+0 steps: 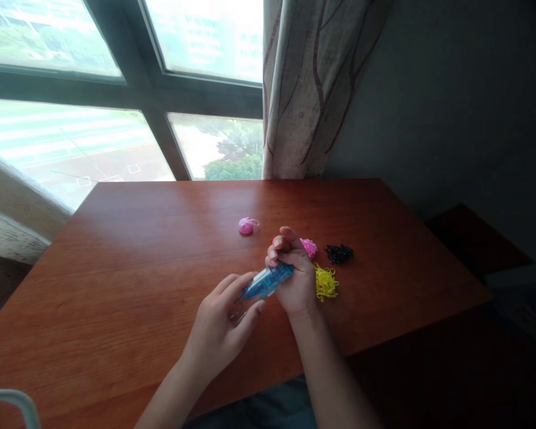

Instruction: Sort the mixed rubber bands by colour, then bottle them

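My left hand (pixel 226 322) is closed around a clear plastic container (pixel 264 282) with blue bits inside, which look like small rubber bands. The container is tilted, its far end reaching up to my right palm. My right hand (pixel 297 280) is cupped with the palm turned up and fingers loosely curled, right at that end. Whether any blue bands lie in the palm I cannot tell. Just beyond the right hand is a pile of pink bands (pixel 309 248), partly covered by it, and a bit of red (pixel 274 239) shows behind the fingers. Yellow bands (pixel 326 282) lie beside my right wrist.
A heap of black bands (pixel 339 254) lies right of the pink pile. Farther back on the brown wooden table (pixel 161 250) sits a small round pink object with a loop (pixel 246 226). Window and curtain (pixel 312 89) stand behind the table; a pale curved bar (pixel 15 398) is at lower left.
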